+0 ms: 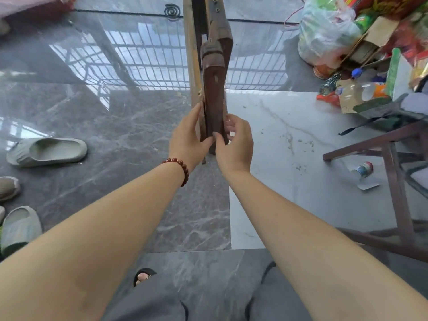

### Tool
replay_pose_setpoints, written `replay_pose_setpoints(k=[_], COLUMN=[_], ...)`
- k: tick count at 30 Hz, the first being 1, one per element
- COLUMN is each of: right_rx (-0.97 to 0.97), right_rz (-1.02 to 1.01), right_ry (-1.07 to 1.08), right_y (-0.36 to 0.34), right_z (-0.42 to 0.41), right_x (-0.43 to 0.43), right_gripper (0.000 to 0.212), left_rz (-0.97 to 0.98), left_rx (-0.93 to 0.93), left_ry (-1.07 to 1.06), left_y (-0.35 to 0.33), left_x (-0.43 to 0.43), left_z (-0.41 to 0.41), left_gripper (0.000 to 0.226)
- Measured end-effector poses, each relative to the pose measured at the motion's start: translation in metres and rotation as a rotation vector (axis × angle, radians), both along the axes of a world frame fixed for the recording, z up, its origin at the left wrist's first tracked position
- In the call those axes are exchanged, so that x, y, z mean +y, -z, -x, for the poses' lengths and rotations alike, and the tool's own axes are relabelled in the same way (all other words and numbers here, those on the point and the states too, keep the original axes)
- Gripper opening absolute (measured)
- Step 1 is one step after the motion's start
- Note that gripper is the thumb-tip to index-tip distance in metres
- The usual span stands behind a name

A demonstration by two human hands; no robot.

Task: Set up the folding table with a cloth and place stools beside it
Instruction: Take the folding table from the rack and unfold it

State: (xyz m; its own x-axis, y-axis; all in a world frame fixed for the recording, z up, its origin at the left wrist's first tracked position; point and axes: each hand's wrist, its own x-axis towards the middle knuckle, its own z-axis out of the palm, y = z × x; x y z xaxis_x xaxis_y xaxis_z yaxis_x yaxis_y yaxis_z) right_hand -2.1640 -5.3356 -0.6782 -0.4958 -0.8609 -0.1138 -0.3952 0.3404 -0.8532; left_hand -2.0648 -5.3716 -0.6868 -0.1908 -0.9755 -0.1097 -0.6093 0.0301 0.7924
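At frame centre, your left hand (188, 135) and right hand (234, 141) clasp the folded table (214, 98) (edge-on); its long axis runs up-frame.

Head camera looks steeply down, close over both forearms; floor (139, 126) beyond.

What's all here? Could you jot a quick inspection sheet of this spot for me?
Surface: glossy marble floor, grey and white tiles.
Job's things: folded wooden table held upright, edge-on; cloth and stools not seen.
Clutter: slippers, plastic bag, bottles and packets, mosquito coil, small can.
Hands: left hand and right hand both grip the table's lower end.
Cables: red wire.
Surroundings: dark wooden frame at right.
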Motion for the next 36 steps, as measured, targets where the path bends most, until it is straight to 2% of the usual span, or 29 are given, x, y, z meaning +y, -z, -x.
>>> replay_pose_setpoints(k=[5,9,11,16,19,26,30,36], right_rx=[0.116,0.082,0.055,-0.047,-0.056,-0.02,-0.019,-0.007], right_rz=[-0.052,-0.132,-0.155,-0.14,-0.115,-0.101,-0.108,-0.143], right_ry=[0.06,0.056,0.04,0.037,0.031,0.058,0.045,0.033], right_y=[0.05,0.087,0.108,0.158,0.184,0.236,0.257,0.278], right_z=[0.01,0.018,0.02,0.017,0.017,0.028,0.028,0.033], right_x=[0.016,0.02,0.021,0.021,0.022,0.02,0.012,0.009], right_gripper=[0.042,0.047,0.042,0.031,0.028,0.019,0.015,0.015], left_rz=[-0.072,-0.105,-0.127,-0.166,-0.161,-0.188,-0.224,-0.265], left_rx=[-0.032,-0.076,-0.055,-0.018,0.003,-0.074,-0.099,-0.109], left_ry=[-0.108,-0.112,-0.132,-0.226,-0.312,-0.339,-0.326,-0.306], left_y=[0.042,0.08,0.097,0.146,0.176,0.219,0.239,0.261], left_x=[0.011,0.019,0.023,0.032,0.032,0.022,0.022,0.027], left_z=[-0.007,-0.006,0.0,0.015,0.018,0.017,0.019,0.027], left_gripper=[0.093,0.094,0.085,0.042,0.032,0.056,0.05,0.055])
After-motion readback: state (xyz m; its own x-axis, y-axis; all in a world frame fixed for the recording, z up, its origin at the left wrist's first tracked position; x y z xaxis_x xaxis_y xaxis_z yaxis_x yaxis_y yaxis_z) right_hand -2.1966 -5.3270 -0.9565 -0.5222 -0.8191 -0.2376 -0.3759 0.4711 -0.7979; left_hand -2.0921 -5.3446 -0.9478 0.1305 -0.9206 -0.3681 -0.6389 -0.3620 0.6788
